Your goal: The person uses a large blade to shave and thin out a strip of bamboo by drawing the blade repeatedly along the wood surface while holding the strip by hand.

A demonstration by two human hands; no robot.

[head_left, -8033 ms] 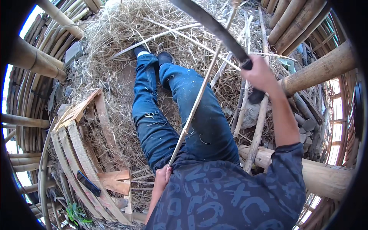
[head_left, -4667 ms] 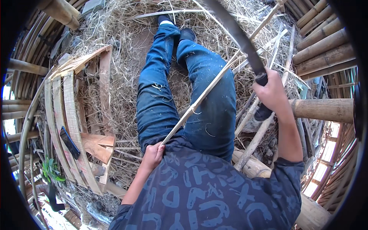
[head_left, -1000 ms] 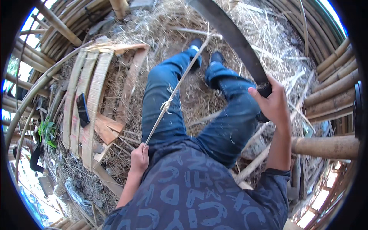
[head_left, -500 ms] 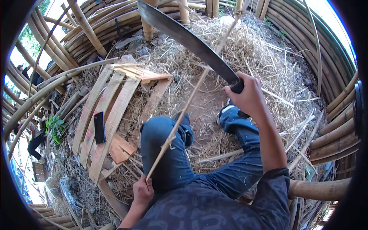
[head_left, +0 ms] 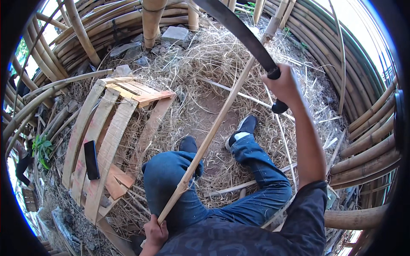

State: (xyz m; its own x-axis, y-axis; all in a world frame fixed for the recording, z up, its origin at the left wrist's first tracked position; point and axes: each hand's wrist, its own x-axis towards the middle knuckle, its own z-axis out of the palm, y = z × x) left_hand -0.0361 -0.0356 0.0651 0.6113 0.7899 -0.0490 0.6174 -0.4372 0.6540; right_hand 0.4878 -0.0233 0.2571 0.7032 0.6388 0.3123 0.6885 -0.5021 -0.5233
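My right hand [head_left: 282, 87], raised at the right, is wrapped round the black handle of a machete [head_left: 239, 32]. Its long dark curved blade reaches up and left to the top edge of the view. A long split bamboo strip [head_left: 215, 128] slants from low left to upper right, passing over my left knee. At its lower end my left hand [head_left: 155, 231] grips it close to my lap. The upper part of the strip runs up behind the blade near the handle; whether the two touch I cannot tell.
On the left stands a slatted wooden crate [head_left: 112, 147] with a black phone [head_left: 91, 160] on it. Bamboo shavings [head_left: 200, 59] cover the ground around my feet. Stacked bamboo poles [head_left: 341, 77] curve along the right, and upright posts [head_left: 153, 21] stand at the back.
My right hand has lifted the machete higher, and its tip has left the view. The bamboo strip now shows wider and steeper. My view has shifted, so crate and phone sit further left.
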